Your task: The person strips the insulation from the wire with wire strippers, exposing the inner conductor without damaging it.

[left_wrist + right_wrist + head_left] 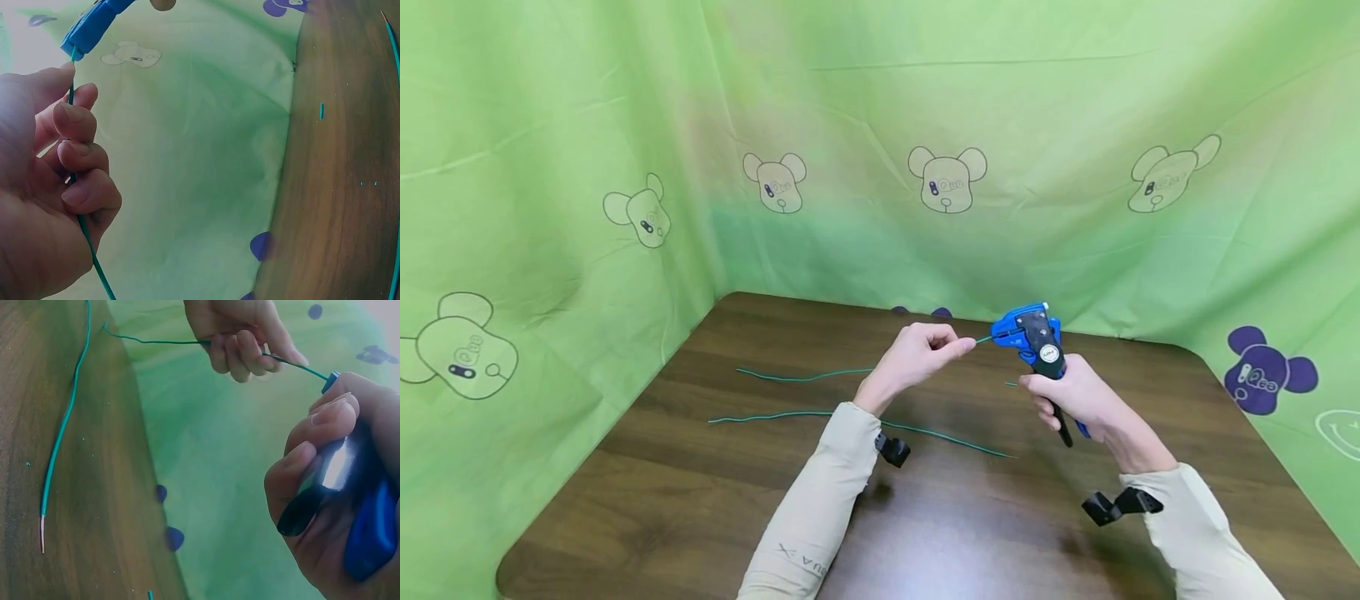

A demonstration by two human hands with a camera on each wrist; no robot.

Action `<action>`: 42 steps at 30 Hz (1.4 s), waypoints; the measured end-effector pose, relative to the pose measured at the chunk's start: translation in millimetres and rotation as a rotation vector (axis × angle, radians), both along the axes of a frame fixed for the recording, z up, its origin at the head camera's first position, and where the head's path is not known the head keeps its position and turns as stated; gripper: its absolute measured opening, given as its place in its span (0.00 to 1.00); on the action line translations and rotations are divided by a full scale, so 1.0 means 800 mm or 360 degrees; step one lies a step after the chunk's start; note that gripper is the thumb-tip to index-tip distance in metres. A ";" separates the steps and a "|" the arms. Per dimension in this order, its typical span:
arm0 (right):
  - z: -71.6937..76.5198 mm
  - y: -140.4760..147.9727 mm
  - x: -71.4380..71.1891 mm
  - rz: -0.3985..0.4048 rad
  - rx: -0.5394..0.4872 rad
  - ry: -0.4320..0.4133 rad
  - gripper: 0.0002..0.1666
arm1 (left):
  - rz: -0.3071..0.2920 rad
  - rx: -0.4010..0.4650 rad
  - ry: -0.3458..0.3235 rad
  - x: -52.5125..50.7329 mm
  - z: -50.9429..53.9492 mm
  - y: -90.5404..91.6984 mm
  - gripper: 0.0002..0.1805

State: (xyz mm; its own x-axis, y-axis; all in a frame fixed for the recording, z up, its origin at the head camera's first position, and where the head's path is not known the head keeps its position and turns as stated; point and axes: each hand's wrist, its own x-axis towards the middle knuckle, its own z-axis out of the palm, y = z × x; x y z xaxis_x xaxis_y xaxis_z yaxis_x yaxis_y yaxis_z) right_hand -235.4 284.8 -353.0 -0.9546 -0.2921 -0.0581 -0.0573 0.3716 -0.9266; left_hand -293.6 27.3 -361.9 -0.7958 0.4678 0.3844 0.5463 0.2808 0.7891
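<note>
A green wire [984, 339] runs from my left hand [917, 358] into the blue head of a wire stripper [1037, 333]. My left thumb and fingers pinch the wire close to the tool, and it passes down through the curled fingers in the left wrist view. My right hand [1078, 392] grips the stripper by its black and blue handles, above the table. The wire's end inside the tool's head is hidden. In the right wrist view, the held wire's tail [156, 342] extends beyond the left hand.
A second green wire [775, 414] lies across the brown table [647, 500], with a bare copper end [42, 534]. A short green insulation piece [321, 111] and tiny bits lie on the tabletop. Green printed cloth [850, 100] hangs behind the table and at its sides.
</note>
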 end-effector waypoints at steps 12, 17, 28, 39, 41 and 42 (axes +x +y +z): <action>0.014 0.001 0.005 0.0039 0.0051 0.0038 0.23 | 0.0033 -0.0014 -0.0021 0.001 0.004 0.001 0.18; 0.015 0.005 0.004 0.0056 0.0068 0.0063 0.23 | 0.0032 -0.0003 -0.0023 0.003 0.004 0.002 0.18; 0.018 0.024 0.004 0.0022 0.0020 0.0062 0.22 | 0.0055 -0.0025 -0.0023 -0.003 0.001 -0.006 0.19; 0.021 0.033 0.000 -0.0016 0.0062 0.0084 0.22 | 0.0050 -0.0019 -0.0030 -0.004 0.000 -0.005 0.18; 0.020 0.034 0.001 -0.0022 0.0069 0.0096 0.22 | 0.0051 -0.0022 -0.0031 -0.004 0.000 -0.004 0.18; 0.020 0.035 0.001 -0.0027 0.0074 0.0100 0.22 | 0.0048 -0.0024 -0.0030 -0.004 0.000 -0.004 0.18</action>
